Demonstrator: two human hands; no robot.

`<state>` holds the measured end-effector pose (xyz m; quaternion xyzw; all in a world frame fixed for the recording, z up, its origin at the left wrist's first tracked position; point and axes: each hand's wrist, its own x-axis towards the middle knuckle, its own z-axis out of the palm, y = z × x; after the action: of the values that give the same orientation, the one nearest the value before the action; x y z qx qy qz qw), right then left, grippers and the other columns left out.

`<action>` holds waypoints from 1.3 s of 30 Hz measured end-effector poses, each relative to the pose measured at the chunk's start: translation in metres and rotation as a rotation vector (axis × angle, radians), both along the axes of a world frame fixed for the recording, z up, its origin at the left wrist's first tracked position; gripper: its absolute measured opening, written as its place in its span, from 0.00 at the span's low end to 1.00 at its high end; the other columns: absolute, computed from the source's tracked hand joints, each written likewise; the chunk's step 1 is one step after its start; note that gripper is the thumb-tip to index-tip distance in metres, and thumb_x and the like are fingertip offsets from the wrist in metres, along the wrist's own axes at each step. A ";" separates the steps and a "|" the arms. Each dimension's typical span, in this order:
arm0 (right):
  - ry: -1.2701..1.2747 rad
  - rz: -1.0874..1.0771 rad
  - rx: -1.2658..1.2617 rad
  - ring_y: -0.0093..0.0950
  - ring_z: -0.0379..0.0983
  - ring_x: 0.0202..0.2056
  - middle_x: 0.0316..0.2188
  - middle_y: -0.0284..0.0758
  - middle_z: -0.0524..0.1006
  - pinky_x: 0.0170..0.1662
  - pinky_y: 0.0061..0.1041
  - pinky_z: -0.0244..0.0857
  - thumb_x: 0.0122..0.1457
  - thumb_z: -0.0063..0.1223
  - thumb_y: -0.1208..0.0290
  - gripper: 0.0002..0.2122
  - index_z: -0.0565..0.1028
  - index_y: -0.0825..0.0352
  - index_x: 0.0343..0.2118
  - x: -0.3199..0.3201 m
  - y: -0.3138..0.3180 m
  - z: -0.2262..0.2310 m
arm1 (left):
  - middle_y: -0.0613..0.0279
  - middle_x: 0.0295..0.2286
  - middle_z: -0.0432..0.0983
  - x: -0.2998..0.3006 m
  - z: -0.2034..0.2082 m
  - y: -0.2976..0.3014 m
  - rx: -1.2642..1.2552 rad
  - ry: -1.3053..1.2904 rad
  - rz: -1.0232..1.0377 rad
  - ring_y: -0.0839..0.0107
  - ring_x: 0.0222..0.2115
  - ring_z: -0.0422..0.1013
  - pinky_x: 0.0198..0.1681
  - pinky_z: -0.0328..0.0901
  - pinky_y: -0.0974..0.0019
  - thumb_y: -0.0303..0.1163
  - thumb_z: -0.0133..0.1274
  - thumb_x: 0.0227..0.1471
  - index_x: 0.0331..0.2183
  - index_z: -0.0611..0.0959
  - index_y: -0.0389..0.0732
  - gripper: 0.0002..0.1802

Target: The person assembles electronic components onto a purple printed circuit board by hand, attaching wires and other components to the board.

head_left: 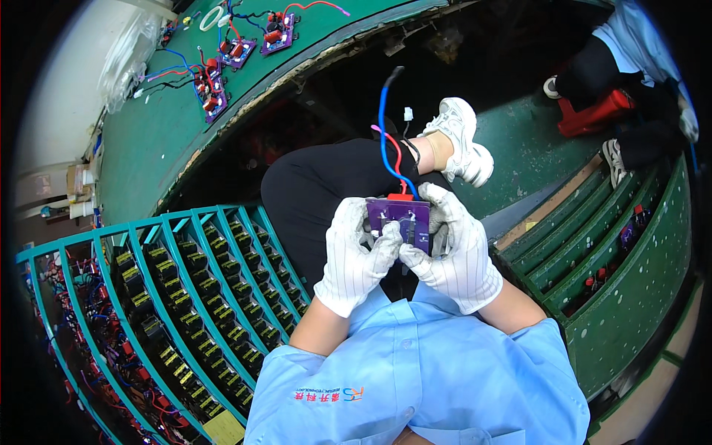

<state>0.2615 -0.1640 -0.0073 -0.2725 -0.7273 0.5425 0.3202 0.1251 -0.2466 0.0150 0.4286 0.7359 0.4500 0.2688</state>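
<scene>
Between both hands, above my lap, is a purple circuit board (417, 220) with its flat side facing me. A red part shows at its far edge, where a red wire (397, 150) and a longer blue wire (383, 119) rise away from me. My left hand (359, 252), in a white striped glove, grips the board's left side with the thumb on its face. My right hand (455, 248), gloved alike, holds the right side, thumb near the lower edge. The fingers behind the board are partly hidden.
Several purple boards with wires (211, 93) lie on the green bench (141, 126) at the far left. A teal rack (167, 245) of yellow-black parts stands at my left. On my right is a green slotted crate (623, 311) with boards. Another person (630, 52) sits at far right.
</scene>
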 end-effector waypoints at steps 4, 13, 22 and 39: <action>0.043 -0.029 -0.004 0.28 0.73 0.22 0.31 0.42 0.74 0.27 0.22 0.68 0.42 0.61 0.66 0.27 0.66 0.74 0.45 0.003 0.000 -0.002 | 0.51 0.25 0.69 -0.002 -0.006 -0.005 0.096 0.004 -0.062 0.64 0.22 0.70 0.24 0.64 0.69 0.27 0.52 0.43 0.33 0.74 0.29 0.13; 0.061 -0.038 0.042 0.24 0.69 0.25 0.30 0.40 0.72 0.28 0.21 0.66 0.41 0.62 0.64 0.31 0.65 0.75 0.47 0.003 0.010 0.009 | 0.52 0.25 0.70 0.003 -0.002 -0.010 0.056 -0.230 0.072 0.69 0.21 0.70 0.24 0.64 0.73 0.28 0.51 0.46 0.36 0.74 0.28 0.14; 0.124 -0.042 0.121 0.28 0.72 0.35 0.37 0.45 0.72 0.38 0.21 0.67 0.43 0.63 0.66 0.31 0.63 0.78 0.48 -0.004 0.006 0.006 | 0.60 0.23 0.69 0.002 -0.003 -0.004 0.133 0.079 0.035 0.75 0.20 0.66 0.23 0.62 0.74 0.28 0.52 0.45 0.33 0.74 0.31 0.13; 0.186 -0.002 -0.740 0.20 0.69 0.38 0.37 0.37 0.73 0.42 0.17 0.62 0.58 0.40 0.70 0.14 0.69 0.74 0.43 -0.001 0.015 0.011 | 0.58 0.33 0.73 -0.009 -0.062 -0.033 0.234 -0.092 0.003 0.75 0.30 0.71 0.33 0.68 0.74 0.30 0.47 0.53 0.39 0.73 0.32 0.13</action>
<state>0.2604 -0.1489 0.0033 -0.3197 -0.4497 0.7907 0.2653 0.1161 -0.2795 -0.0472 0.4348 0.6660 0.5524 0.2495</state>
